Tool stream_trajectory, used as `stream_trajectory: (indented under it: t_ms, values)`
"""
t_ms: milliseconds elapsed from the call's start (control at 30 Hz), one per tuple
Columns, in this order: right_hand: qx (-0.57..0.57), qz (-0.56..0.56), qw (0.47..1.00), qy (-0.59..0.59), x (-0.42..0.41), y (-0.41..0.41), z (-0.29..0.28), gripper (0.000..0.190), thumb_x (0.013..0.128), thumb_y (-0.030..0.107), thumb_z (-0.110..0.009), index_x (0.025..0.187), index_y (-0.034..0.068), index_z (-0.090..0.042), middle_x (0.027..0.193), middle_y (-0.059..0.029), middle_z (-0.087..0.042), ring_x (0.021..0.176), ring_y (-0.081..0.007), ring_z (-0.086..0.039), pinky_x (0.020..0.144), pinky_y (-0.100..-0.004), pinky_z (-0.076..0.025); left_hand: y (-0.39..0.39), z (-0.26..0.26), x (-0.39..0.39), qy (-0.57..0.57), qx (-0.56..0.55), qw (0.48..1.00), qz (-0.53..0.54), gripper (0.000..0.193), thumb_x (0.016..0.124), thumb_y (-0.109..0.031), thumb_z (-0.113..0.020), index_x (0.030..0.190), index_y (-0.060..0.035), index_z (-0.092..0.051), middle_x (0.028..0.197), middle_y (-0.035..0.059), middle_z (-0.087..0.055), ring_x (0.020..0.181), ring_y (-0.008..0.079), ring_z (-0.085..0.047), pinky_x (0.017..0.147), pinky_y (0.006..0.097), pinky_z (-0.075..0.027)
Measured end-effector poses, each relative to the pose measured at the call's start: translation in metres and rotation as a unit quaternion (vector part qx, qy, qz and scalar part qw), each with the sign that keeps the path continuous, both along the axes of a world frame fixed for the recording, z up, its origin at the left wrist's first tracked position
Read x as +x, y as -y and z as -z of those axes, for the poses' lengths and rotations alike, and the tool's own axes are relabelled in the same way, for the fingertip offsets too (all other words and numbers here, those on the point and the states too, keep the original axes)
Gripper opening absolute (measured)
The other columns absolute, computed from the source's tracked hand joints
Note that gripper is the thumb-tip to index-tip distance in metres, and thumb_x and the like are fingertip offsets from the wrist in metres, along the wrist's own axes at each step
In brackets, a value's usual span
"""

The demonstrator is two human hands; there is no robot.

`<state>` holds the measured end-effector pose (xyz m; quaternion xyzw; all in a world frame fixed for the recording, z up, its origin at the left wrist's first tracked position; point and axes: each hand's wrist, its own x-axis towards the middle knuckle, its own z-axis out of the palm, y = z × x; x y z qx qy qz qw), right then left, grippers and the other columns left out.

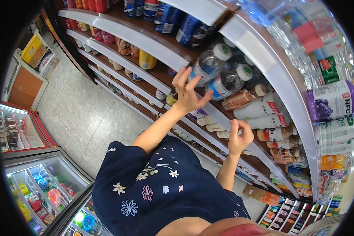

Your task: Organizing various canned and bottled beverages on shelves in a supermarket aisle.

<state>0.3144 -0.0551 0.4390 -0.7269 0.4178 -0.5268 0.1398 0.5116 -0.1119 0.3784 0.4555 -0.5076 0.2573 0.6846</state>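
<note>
My left hand (186, 91) reaches to the shelf edge with its fingers apart, in front of two clear plastic bottles. One bottle (206, 66) has a white cap and a blue label; beside it stands a similar bottle (227, 84). The fingertips overlap these labels, and whether they touch is unclear. My right hand (241, 134) is raised by the white shelf edge strip (221, 118), fingers curled and thumb against them. I see nothing in it. Nearest to it are white bottles (258, 107) with red marks and a brown drink bottle (243, 98).
Dark blue cans (168, 19) line the shelf at upper left. A large purple-labelled grape juice bottle (332, 101) stands on the right end of an upper shelf. Behind my left side are a glass-topped freezer (47, 188) and a red-framed display cooler (23, 126). Grey tiled floor (76, 109) runs between.
</note>
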Motion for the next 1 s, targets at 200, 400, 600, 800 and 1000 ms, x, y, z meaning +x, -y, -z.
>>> stream_trajectory:
  t_ms: [200, 400, 600, 800, 1000]
  values:
    - [0.006, -0.042, 0.999, -0.014, 0.061, 0.001, -0.019, 0.004, 0.081, 0.000, -0.068, 0.083, -0.001, -0.065, 0.075, -0.0072, -0.065, 0.056, -0.0090, -0.052, 0.052, -0.0218, -0.041, 0.006, -0.051, 0.082, -0.012, -0.022, 0.998, -0.050, 0.053, 0.072, -0.019, -0.072, 0.118, -0.0079, -0.050, 0.127, 0.0157, -0.046, 0.118, 0.0349, -0.042, 0.096, 0.0447, -0.030]
    - [-0.015, -0.070, 0.997, 0.041, 0.135, 0.004, -0.050, 0.022, 0.083, 0.000, -0.066, 0.104, -0.002, -0.062, 0.090, -0.0097, -0.068, 0.057, -0.0066, -0.058, 0.052, -0.0197, -0.044, 0.032, -0.087, 0.147, -0.012, 0.015, 0.997, -0.071, 0.060, 0.073, -0.034, -0.073, 0.119, -0.0045, -0.049, 0.116, 0.0143, -0.052, 0.107, 0.0318, -0.048, 0.090, 0.0428, -0.031]
    - [-0.024, 0.026, 0.999, -0.022, 0.194, 0.041, -0.092, 0.042, 0.083, 0.020, -0.071, 0.116, -0.002, -0.057, 0.060, -0.0068, -0.064, 0.052, -0.0116, -0.061, 0.061, -0.0251, -0.047, 0.026, -0.112, 0.161, -0.035, 0.229, 0.972, 0.025, 0.077, 0.070, -0.038, -0.076, 0.127, 0.0024, -0.044, 0.103, 0.0202, -0.053, 0.093, 0.0350, -0.054, 0.088, 0.0469, -0.041]
    - [0.043, 0.126, 0.982, -0.132, 0.212, 0.086, -0.109, 0.070, 0.073, 0.053, -0.071, 0.108, -0.005, -0.058, 0.064, -0.0105, -0.066, 0.061, -0.0209, -0.068, 0.069, -0.0313, -0.053, 0.044, -0.094, 0.169, -0.006, 0.102, 0.994, -0.030, 0.072, 0.063, -0.048, -0.077, 0.116, -0.0038, -0.055, 0.096, 0.0113, -0.055, 0.087, 0.0286, -0.056, 0.071, 0.0399, -0.041]
    - [0.076, 0.109, 0.984, -0.121, 0.223, 0.087, -0.111, 0.083, 0.066, 0.048, -0.081, 0.118, -0.009, -0.052, 0.084, -0.0114, -0.067, 0.055, -0.0132, -0.062, 0.056, -0.0243, -0.052, 0.029, -0.096, 0.184, -0.001, 0.102, 0.994, 0.028, 0.070, 0.070, -0.041, -0.074, 0.121, 0.0002, -0.050, 0.098, 0.0155, -0.055, 0.088, 0.0320, -0.056, 0.076, 0.0418, -0.044]
